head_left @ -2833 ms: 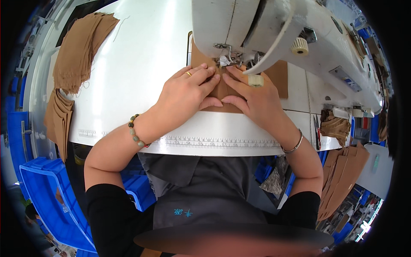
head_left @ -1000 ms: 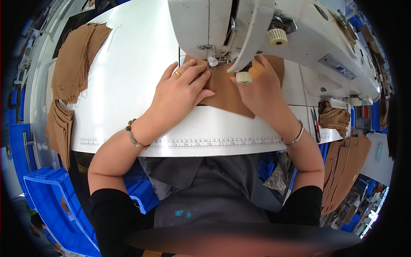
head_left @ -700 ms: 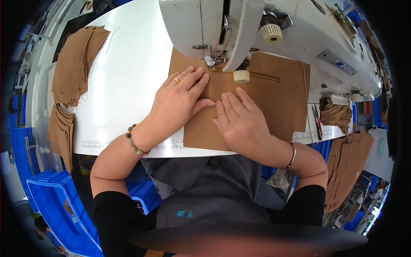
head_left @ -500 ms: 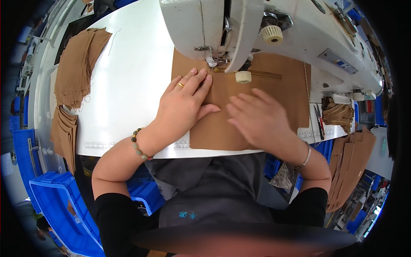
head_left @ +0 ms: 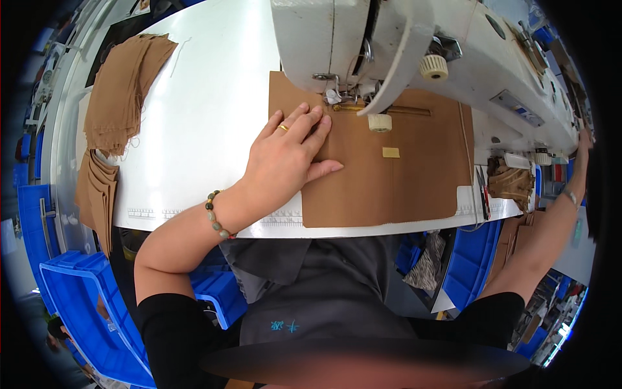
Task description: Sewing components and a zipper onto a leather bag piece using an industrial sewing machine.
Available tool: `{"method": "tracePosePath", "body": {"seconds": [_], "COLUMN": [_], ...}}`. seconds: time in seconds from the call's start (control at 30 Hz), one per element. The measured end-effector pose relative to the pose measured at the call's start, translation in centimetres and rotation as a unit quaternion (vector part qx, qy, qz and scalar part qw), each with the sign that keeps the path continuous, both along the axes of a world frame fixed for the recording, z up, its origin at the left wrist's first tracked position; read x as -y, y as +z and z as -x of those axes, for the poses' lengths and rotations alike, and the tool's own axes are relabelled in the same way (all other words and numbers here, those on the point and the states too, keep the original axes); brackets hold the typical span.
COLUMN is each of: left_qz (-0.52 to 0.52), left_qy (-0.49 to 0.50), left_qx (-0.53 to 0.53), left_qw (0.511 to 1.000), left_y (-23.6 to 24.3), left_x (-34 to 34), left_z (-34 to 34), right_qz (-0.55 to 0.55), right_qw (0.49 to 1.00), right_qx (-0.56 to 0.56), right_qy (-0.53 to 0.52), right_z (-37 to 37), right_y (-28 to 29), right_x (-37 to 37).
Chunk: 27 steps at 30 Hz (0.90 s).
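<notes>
A brown fabric panel (head_left: 363, 188) lies flat under the needle of a white sewing machine (head_left: 324, 39). Across its upper part runs a zipper (head_left: 408, 111), and a small yellow tag (head_left: 391, 152) sits lower down. My left hand (head_left: 288, 149) rests on the panel's left side, fingers stretched out, fingertips just short of the presser foot (head_left: 337, 96). Far out at the right end of the machine is my right hand (head_left: 584, 139), at the rim of the picture; its fingers are too small and partly hidden to make out.
Stacked brown fabric pieces (head_left: 126, 91) lie at the table's left, with more folded pieces (head_left: 97, 194) hanging over the edge. Scissors (head_left: 483, 193) and a brown bundle (head_left: 510, 180) lie on the right. Blue bins (head_left: 97, 311) stand below left.
My right hand has left the panel and reached far right to the machine's end, uncovering the yellow tag. My left hand stays flat on the panel. The whole view has shifted slightly.
</notes>
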<state>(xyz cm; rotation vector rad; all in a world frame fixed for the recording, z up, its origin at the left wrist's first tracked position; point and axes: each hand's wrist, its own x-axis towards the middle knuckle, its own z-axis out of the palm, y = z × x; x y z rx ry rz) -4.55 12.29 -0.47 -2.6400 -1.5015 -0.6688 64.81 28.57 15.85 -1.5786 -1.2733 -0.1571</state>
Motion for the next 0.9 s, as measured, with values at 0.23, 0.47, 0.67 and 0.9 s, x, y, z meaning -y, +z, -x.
{"method": "tracePosePath", "body": {"seconds": [0.23, 0.47, 0.67, 0.9], "left_qz": [0.014, 0.003, 0.052, 0.041], "left_qy": [-0.004, -0.013, -0.007, -0.011], "left_qx": [0.012, 0.017, -0.001, -0.005], "left_qw": [1.000, 1.000, 0.999, 0.999], "left_y": [0.3, 0.5, 0.3, 0.3], "left_x": [0.2, 0.1, 0.0, 0.0], "left_z": [0.2, 0.3, 0.5, 0.5], "right_qz": [-0.115, -0.020, -0.171, -0.110], "right_qw": [0.975, 0.981, 0.927, 0.939], "right_qx": [-0.188, -0.187, -0.323, -0.326], "right_qy": [-0.026, 0.044, 0.086, -0.024], "right_z": [2.5, -5.8, -2.3, -0.8], "right_y": [-15.0, -5.6, -11.7, -8.1], "right_x": [5.2, 1.1, 2.0, 2.6]}}
